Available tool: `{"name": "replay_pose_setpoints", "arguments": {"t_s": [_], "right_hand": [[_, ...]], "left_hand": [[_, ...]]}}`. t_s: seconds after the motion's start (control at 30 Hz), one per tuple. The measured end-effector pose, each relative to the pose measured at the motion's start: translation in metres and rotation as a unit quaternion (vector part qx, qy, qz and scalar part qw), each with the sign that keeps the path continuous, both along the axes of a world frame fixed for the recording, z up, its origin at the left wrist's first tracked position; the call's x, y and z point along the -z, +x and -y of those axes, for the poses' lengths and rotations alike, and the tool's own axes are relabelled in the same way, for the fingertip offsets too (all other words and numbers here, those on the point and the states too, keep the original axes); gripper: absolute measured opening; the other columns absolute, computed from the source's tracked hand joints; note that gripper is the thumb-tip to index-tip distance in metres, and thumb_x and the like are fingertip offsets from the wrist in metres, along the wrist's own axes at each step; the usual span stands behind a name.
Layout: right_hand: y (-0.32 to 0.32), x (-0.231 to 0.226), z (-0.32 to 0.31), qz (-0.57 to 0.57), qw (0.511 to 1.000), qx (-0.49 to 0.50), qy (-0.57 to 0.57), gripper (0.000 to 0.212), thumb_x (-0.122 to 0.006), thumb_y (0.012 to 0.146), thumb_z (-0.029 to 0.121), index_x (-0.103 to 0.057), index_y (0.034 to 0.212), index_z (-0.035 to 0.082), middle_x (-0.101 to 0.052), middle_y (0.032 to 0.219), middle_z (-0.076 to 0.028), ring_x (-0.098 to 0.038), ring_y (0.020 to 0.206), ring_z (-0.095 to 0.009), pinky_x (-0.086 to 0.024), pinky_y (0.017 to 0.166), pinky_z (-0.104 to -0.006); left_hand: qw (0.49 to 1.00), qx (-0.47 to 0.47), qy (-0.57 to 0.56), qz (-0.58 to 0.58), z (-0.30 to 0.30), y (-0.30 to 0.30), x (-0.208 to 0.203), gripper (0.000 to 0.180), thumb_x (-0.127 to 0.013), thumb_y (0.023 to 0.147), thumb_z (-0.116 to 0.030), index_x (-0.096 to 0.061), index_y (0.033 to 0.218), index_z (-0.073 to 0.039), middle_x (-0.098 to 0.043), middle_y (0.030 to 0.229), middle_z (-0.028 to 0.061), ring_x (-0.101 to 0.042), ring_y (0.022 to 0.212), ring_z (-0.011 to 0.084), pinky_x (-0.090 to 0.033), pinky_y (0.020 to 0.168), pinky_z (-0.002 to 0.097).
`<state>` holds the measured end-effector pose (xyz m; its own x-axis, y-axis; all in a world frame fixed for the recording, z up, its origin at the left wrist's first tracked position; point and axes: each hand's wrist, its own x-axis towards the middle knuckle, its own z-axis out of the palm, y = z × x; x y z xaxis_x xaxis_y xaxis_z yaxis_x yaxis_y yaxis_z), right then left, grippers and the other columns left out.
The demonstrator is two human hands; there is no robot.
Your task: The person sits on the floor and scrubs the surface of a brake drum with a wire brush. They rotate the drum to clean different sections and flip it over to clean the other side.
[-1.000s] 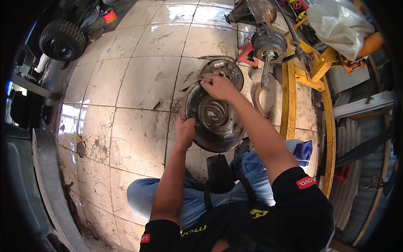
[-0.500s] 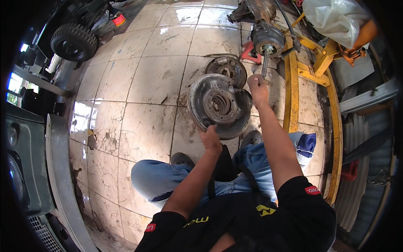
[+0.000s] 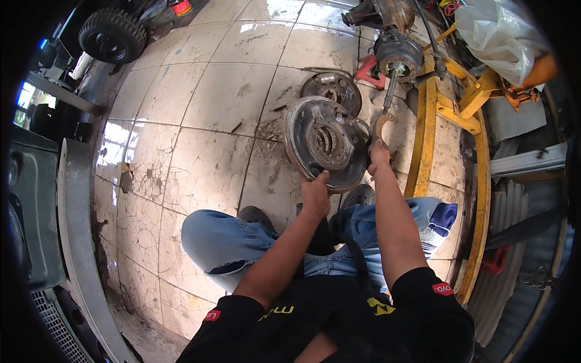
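Observation:
My left hand (image 3: 316, 195) is closed on the near rim of a large round brake backing plate (image 3: 352, 145), thumb on its face. The plate is dark and worn, with a round opening in its middle, and is tilted up in front of my feet. At the plate's right side, my right hand (image 3: 379, 156) is closed around the lower end of a curved brown brake shoe (image 3: 380, 127). The shoe's hooked upper end points away from me, beside the tip of an axle shaft (image 3: 391, 91). My right fingers are partly hidden.
A second, smaller-looking brake plate (image 3: 348, 92) lies on the tiles just beyond. The axle housing (image 3: 396, 51) rises at the upper right, near a red stand (image 3: 369, 71). A yellow metal frame (image 3: 427, 142) runs along my right. A silver bumper (image 3: 85, 242) borders the left.
My right hand has drawn back toward me, and the curved brake shoe now shows plainly above it. My left hand still grips the plate's near rim. The whole view has shifted slightly.

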<state>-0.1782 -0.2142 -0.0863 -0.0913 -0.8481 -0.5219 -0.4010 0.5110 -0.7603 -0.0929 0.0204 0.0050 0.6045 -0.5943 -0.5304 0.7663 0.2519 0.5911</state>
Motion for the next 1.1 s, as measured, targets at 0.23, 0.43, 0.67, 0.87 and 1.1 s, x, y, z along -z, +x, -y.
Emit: {"name": "replay_pose_setpoints", "arguments": {"t_s": [0.23,0.43,0.67,0.87,1.1], "right_hand": [[0.058,-0.071,-0.071,0.005,0.996,0.051,-0.071,0.055,-0.037,0.096,0.042,-0.057,0.115,-0.005,-0.063,0.106,-0.028,-0.063,0.092,-0.041,-0.049,0.077,-0.0448],[0.073,-0.084,-0.07,0.009,0.994,0.073,-0.082,0.048,-0.038,0.097,0.038,-0.057,0.116,-0.001,-0.064,0.106,-0.026,-0.064,0.092,-0.039,-0.049,0.076,-0.0442],[0.089,-0.094,-0.075,0.038,0.987,0.035,-0.152,0.045,-0.042,0.097,0.035,-0.054,0.125,0.003,-0.064,0.107,-0.025,-0.063,0.095,-0.037,-0.049,0.079,-0.0415],[0.105,-0.115,-0.053,-0.01,0.977,-0.078,-0.199,0.047,-0.042,0.097,0.035,-0.053,0.125,-0.001,-0.064,0.105,-0.027,-0.062,0.099,-0.04,-0.047,0.086,-0.0414],[0.141,-0.134,-0.018,-0.101,0.949,-0.204,-0.217,0.044,-0.038,0.097,0.035,-0.056,0.123,0.004,-0.063,0.108,-0.027,-0.059,0.104,-0.045,-0.045,0.09,-0.0468]], "left_hand": [[0.935,0.13,0.151,0.293,-0.017,0.136,-0.032,0.045,-0.06,0.086,-0.01,-0.049,0.128,0.001,-0.061,0.108,0.012,-0.057,0.097,0.0203,-0.045,0.087,0.0319],[0.936,0.097,0.163,0.295,-0.005,0.164,-0.025,0.035,-0.056,0.087,-0.011,-0.054,0.12,0.002,-0.062,0.104,0.0116,-0.056,0.089,0.0179,-0.045,0.081,0.0319],[0.953,0.058,0.15,0.257,-0.005,0.176,-0.022,0.038,-0.054,0.089,-0.009,-0.049,0.125,0.005,-0.06,0.11,0.0167,-0.061,0.096,0.023,-0.051,0.081,0.034],[0.979,-0.008,0.132,0.156,-0.008,0.167,-0.029,0.04,-0.053,0.088,-0.006,-0.046,0.127,0.005,-0.057,0.115,0.0178,-0.061,0.098,0.0265,-0.055,0.079,0.0377],[0.979,-0.082,0.159,0.093,-0.003,0.164,-0.027,0.041,-0.056,0.086,-0.009,-0.046,0.124,0.005,-0.057,0.112,0.0207,-0.062,0.097,0.0286,-0.055,0.076,0.0378]]}}
